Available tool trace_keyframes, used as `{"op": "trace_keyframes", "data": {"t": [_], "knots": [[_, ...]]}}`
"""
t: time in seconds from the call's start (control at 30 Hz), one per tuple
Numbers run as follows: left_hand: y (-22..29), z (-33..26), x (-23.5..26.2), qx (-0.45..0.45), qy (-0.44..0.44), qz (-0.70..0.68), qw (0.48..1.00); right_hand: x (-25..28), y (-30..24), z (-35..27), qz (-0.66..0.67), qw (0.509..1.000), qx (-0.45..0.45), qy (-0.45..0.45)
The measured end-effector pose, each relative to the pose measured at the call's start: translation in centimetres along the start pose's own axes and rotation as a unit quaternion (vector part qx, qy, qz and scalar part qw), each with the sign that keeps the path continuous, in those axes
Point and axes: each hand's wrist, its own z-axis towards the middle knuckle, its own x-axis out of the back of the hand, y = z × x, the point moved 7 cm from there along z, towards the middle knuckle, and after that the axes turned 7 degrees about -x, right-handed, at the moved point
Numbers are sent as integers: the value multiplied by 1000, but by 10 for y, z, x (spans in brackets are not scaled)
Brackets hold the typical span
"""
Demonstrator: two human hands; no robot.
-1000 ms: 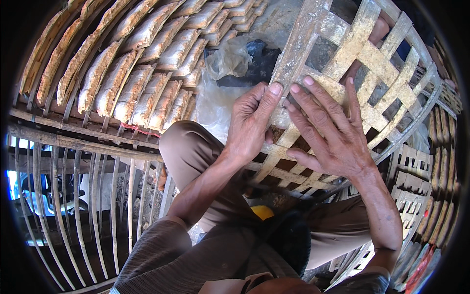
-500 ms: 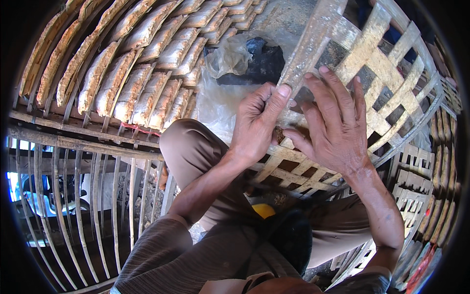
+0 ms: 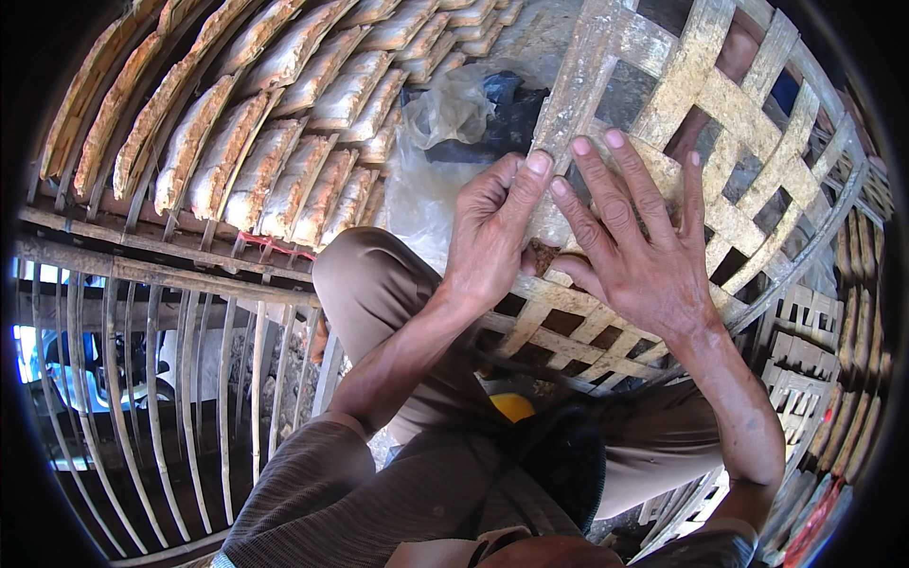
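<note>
Change: both hands have slid a little lower and leftward on the woven bamboo tray (image 3: pixel 720 123) since half a second ago, and the tray has tipped slightly nearer the knees.
Landmark: the woven bamboo tray, an open lattice of flat pale strips, leans across the person's lap, its far rim raised toward the upper right.
Left hand (image 3: pixel 492 232): rests on the tray's left edge strip, fingers curled narrow, fingertips pressing the strip; whether it pinches anything I cannot tell.
Right hand (image 3: pixel 639 246): lies flat on the tray's lattice just right of the left hand, fingers (image 3: pixel 606 185) spread wide and pressing down, holding nothing.
Brown lump (image 3: pixel 542 257): a small crumbly brown mass sits on the tray between the two hands, touching the right thumb.
Drying rack (image 3: pixel 265 161): well left of the tray, rows of long pale brown slabs lie side by side on bamboo slats.
Plastic bag (image 3: pixel 450 109): crumpled clear plastic lies just left of the tray's upper edge, beside a dark bundle (image 3: pixel 516 118).
Stacked trays (image 3: pixel 852 360): more lattice trays stand on edge just right of the tray.
Bamboo slats (image 3: pixel 151 379): a bare slatted frame lies below the drying rack, far left of the tray.
</note>
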Motion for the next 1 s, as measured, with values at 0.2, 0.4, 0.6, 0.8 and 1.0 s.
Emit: {"op": "trace_keyframes", "data": {"t": [0.2, 0.4, 0.6, 0.8, 1.0], "knots": [[-4, 1, 0, -34, -9, 17, 999, 3, -6, -2, -11, 1000, -2, 7], [-7, 0, -3, -25, -6, 24, 999, 6, 4, -8, 5, 1000, 14, 9], [-6, 2, 1, -10, -5, 14, 1000, 0, -1, -4, -2, 1000, -4, 17], [-5, 2, -1, -14, -6, 18, 1000, 4, -2, -3, 18, 999, -12, 33], [-9, -6, -9, -27, -19, 20, 999, 23, 6, 1, 89, 990, -28, 110]]}}
